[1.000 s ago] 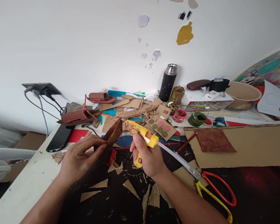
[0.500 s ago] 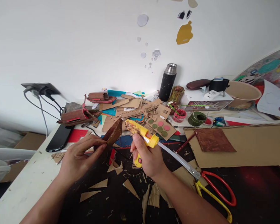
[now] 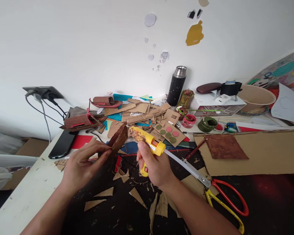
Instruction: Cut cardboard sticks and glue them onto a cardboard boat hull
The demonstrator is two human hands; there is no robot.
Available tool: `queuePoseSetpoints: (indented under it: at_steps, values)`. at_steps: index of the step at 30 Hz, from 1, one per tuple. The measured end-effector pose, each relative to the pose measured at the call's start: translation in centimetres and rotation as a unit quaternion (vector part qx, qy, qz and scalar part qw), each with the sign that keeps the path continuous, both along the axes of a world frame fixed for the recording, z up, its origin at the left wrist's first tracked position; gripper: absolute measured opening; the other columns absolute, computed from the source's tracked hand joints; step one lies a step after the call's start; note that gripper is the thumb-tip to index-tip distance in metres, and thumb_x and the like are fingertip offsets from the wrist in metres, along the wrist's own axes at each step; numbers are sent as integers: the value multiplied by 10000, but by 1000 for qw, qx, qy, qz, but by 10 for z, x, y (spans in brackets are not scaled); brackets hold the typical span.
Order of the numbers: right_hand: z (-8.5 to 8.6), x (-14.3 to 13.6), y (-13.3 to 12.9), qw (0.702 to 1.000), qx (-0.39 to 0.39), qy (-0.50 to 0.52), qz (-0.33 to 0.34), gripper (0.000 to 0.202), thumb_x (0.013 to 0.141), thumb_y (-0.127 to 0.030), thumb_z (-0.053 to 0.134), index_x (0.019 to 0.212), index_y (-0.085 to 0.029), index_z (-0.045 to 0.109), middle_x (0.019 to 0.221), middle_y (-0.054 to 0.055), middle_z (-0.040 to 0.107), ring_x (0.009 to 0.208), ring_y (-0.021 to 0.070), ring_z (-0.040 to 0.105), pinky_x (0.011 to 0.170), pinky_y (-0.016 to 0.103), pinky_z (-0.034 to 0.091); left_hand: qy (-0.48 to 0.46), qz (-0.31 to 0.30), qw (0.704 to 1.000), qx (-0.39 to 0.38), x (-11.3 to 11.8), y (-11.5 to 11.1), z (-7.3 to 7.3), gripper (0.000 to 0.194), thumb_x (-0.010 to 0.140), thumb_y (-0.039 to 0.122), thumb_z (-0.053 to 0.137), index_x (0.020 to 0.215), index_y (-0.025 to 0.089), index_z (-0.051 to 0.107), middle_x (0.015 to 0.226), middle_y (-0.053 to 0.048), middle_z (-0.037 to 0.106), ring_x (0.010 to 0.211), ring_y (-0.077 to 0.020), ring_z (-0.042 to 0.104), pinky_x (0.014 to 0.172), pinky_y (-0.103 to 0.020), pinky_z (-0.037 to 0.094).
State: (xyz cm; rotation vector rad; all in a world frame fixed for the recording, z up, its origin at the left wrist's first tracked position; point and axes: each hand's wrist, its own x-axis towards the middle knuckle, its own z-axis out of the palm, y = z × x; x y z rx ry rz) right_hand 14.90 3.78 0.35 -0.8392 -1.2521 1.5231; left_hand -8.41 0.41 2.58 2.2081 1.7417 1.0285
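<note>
Between thumb and fingers, my left hand (image 3: 87, 163) pinches one end of a small brown-painted cardboard hull (image 3: 119, 139), tilted upward. My right hand (image 3: 155, 163) is wrapped round a yellow hot glue gun (image 3: 143, 135), whose stained nozzle end is close to the hull's upper edge. A translucent glue stick (image 3: 177, 159) sticks out of the gun's rear. Whether the nozzle touches the hull I cannot tell. Two brown and red model boats (image 3: 84, 122) (image 3: 106, 101) stand behind my left hand.
Scissors (image 3: 229, 195) with red and yellow handles lie by my right forearm. Cardboard scraps (image 3: 137, 111) are heaped at the back, with a black flask (image 3: 176, 86) and paint jars (image 3: 207, 124) to their right. A phone (image 3: 63, 145) lies left; a brown-painted piece (image 3: 226, 147) lies right.
The glue gun has shifted slightly left, closer to the hull's edge. My left hand keeps its hold on the hull with almost no movement.
</note>
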Motion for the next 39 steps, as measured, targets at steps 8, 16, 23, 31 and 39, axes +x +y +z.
queuePoseSetpoints:
  at_steps: [8, 16, 23, 31, 39]
  values:
    - [-4, 0, -2, 1000, -3, -11, 4, 661, 1002, -800, 558, 670, -229, 587, 467, -37, 477, 425, 114, 472, 426, 245, 380, -3, 12, 1000, -9, -1, 0, 0, 168, 981, 299, 664, 885, 244, 790, 857, -15, 795, 743, -170, 726, 663, -254, 544]
    - [-1, 1, -3, 1000, 3, -22, 11, 654, 1011, -793, 546, 672, -236, 574, 483, -36, 475, 427, 119, 458, 424, 258, 386, 1, 11, 1000, 12, -1, 1, -2, 164, 987, 287, 668, 878, 247, 784, 844, -5, 791, 729, -160, 719, 661, -245, 541]
    - [-1, 0, -3, 999, 6, -27, 17, 667, 1004, -814, 533, 666, -239, 562, 493, -30, 475, 432, 121, 457, 425, 260, 384, -2, 19, 1000, 1, -2, 0, -2, 165, 984, 298, 668, 886, 248, 791, 847, -11, 791, 738, -169, 720, 661, -253, 544]
    - [-2, -1, -6, 999, -4, -42, 24, 665, 995, -825, 525, 672, -245, 562, 476, -30, 458, 437, 135, 457, 408, 265, 350, 0, 23, 1000, 8, -2, -1, -2, 171, 986, 305, 666, 879, 250, 787, 839, -8, 795, 739, -172, 724, 665, -258, 544]
    - [-4, -3, -6, 999, 6, -27, 36, 635, 1006, -805, 531, 695, -251, 525, 504, -38, 456, 460, 126, 444, 416, 254, 337, 4, 14, 1000, 18, -3, 0, -1, 142, 991, 270, 671, 885, 246, 761, 833, 4, 782, 730, -156, 715, 670, -246, 534]
